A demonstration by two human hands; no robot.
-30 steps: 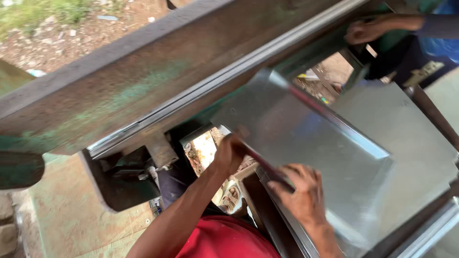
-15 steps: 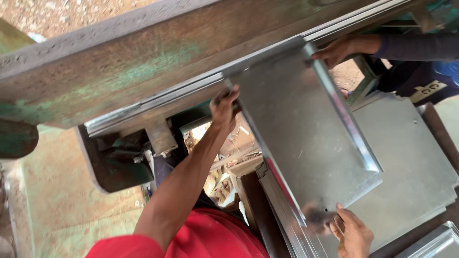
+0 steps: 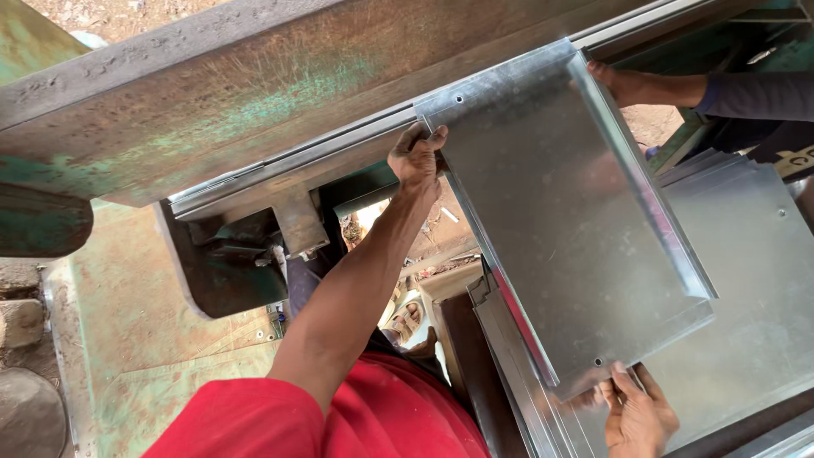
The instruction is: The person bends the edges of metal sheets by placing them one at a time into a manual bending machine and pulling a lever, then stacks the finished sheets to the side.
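Nearest to me, my right hand (image 3: 638, 416) sits at the low corner of the galvanised sheet-metal panel (image 3: 568, 229), fingers spread and pressed up against its underside by the small punched hole; I read this grip as a supporting hold on the panel's edge, not a clenched fist. Below it lies a stack of similar flat sheets (image 3: 755, 280) on the worktop, and the panel hangs tilted above that stack, not resting on it.

Further up, my left hand (image 3: 415, 157) has its grip wrapped round the panel's upper left corner, thumb on the face, fingers behind, right where the sheet meets the long steel clamping edge of the green press brake (image 3: 254, 93). The panel's folded flange runs along its right side.

Farthest off, another person's hand (image 3: 632, 85), in a dark sleeve, holds the panel's far corner at the machine.

To do this step well, I judge the top edge should go in square to the brake's jaw line, so both my hands want to move together with the far hand, keeping the sheet from twisting. I would keep my left fingers clear of the clamping gap, and carry the weight on my right palm so the thin edge does not cut.
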